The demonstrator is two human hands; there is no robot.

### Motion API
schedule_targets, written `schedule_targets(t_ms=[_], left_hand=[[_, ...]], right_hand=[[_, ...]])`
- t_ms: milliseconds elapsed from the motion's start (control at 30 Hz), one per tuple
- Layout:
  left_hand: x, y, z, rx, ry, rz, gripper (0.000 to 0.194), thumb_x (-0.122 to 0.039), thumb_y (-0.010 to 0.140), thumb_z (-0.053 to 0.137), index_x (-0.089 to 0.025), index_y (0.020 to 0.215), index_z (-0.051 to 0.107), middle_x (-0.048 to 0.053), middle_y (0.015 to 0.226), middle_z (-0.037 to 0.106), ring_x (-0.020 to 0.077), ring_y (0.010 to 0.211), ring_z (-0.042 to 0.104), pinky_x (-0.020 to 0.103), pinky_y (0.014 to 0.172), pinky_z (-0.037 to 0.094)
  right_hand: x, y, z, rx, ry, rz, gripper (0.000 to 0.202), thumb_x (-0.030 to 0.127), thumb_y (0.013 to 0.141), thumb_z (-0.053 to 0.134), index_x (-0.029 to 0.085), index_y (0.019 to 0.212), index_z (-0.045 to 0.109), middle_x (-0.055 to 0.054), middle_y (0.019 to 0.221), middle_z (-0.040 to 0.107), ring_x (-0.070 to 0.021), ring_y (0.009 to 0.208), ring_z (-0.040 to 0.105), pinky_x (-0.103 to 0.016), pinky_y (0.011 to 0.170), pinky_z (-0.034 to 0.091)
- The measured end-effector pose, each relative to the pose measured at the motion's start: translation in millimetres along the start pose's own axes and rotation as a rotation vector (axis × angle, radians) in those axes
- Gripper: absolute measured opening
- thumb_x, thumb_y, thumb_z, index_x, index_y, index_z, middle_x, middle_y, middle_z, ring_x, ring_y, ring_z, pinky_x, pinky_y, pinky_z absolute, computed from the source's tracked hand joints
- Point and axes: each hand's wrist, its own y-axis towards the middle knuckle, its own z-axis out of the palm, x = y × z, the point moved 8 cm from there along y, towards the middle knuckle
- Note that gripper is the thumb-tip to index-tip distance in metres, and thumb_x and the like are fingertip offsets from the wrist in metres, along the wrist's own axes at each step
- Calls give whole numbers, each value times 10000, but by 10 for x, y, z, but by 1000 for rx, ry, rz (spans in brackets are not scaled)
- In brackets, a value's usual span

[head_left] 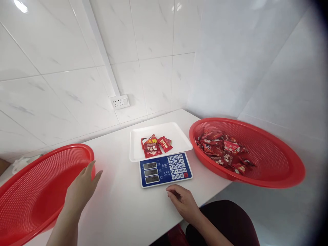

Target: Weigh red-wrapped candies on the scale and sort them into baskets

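Note:
My left hand [81, 186] is at the right rim of an empty-looking red basket [48, 164], fingers stretched and thumb apart, with nothing seen in it. Whether it touches the rim I cannot tell. Just in front of the scale's keypad, my right hand [183, 201] is loosely closed, fingertips curled toward the thumb, and no object shows in it. A digital scale [166, 169] with a blue panel stands between the hands. On its white tray [176, 133] lie several small red snack packets [151, 147], some overlapping.
To the right, a second red basket [276, 164] holds a pile of red snack packets [225, 150] and overhangs the white table [112, 201]. A wall socket [120, 101] is on the tiled wall behind. Something white, perhaps a plastic bag [24, 164], lies behind the left basket.

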Motion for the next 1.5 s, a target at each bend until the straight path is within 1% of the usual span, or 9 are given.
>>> schedule_targets(t_ms=[267, 533, 767, 867, 1000, 1100, 1267, 1367, 1500], left_hand=[[-612, -24, 105, 69, -20, 184, 515, -468, 877, 232, -232, 1325, 328, 97, 1282, 509, 311, 1087, 524, 381, 714, 473], [-944, -85, 58, 121, -81, 329, 454, -439, 874, 297, -249, 1268, 418, 85, 1222, 559, 294, 1064, 543, 380, 740, 469], [-1171, -173, -478, -137, -318, 433, 468, -493, 861, 347, -289, 1280, 396, 45, 1344, 448, 266, 1219, 414, 392, 874, 452], [-1208, -241, -623, -199, -406, 499, 461, -485, 854, 383, -298, 1275, 405, 44, 1343, 448, 271, 1203, 433, 384, 852, 470], [-1220, -263, -554, -110, -381, 584, 449, -482, 847, 399, -321, 1266, 414, 22, 1315, 484, 269, 1201, 439, 394, 866, 463], [-1202, -250, -486, -48, -367, 607, 433, -472, 854, 390, -320, 1258, 423, 32, 1270, 525, 269, 1137, 503, 386, 819, 485], [-1242, -291, -497, -32, -401, 711, 417, -445, 862, 399, -318, 1258, 426, 42, 1219, 567, 262, 1075, 552, 355, 754, 506], [-1237, -285, -501, 1, -410, 703, 433, -466, 864, 384, -328, 1272, 411, 30, 1218, 569, 253, 1080, 550, 349, 760, 505], [-1203, -273, -518, 38, -408, 686, 439, -479, 873, 353, -343, 1288, 393, 10, 1257, 541, 237, 1119, 525, 338, 806, 488]], right_hand=[[14, 0, -10, 0, -1, 14, 158, 266, 825, 463, 196, 817, 604, -20, 738, 627, -151, 661, 578, -248, 610, 465], [83, 57, -24, 0, -28, 34, 183, 295, 819, 470, 201, 888, 611, -18, 745, 635, -154, 666, 591, -256, 606, 483], [732, 807, -587, -174, -322, -119, 288, 292, 826, 465, 200, 1086, 546, -68, 1075, 611, -195, 977, 561, -328, 843, 448], [856, 1231, -608, -113, -600, -123, 367, 266, 831, 466, 189, 1189, 486, -81, 1218, 533, -216, 1149, 447, -343, 932, 374], [748, 1587, -497, 39, -836, 2, 437, 264, 802, 516, 182, 1227, 459, -120, 1124, 578, -268, 1060, 511, -353, 820, 407], [691, 1714, -514, 51, -870, 53, 407, 197, 747, 563, 179, 1150, 512, -118, 987, 611, -270, 898, 578, -334, 717, 415], [804, 1917, -630, 19, -841, 62, 428, 63, 702, 543, 196, 1108, 506, -85, 992, 583, -201, 813, 583, -266, 664, 408], [1104, 2061, -519, 0, -794, -12, 453, 60, 714, 536, 205, 1139, 473, -74, 1066, 563, -192, 903, 561, -266, 734, 416], [1605, 2214, 2, 137, -506, -176, 527, 255, 772, 587, 240, 1253, 371, -55, 1131, 563, -169, 966, 561, -258, 777, 452]])
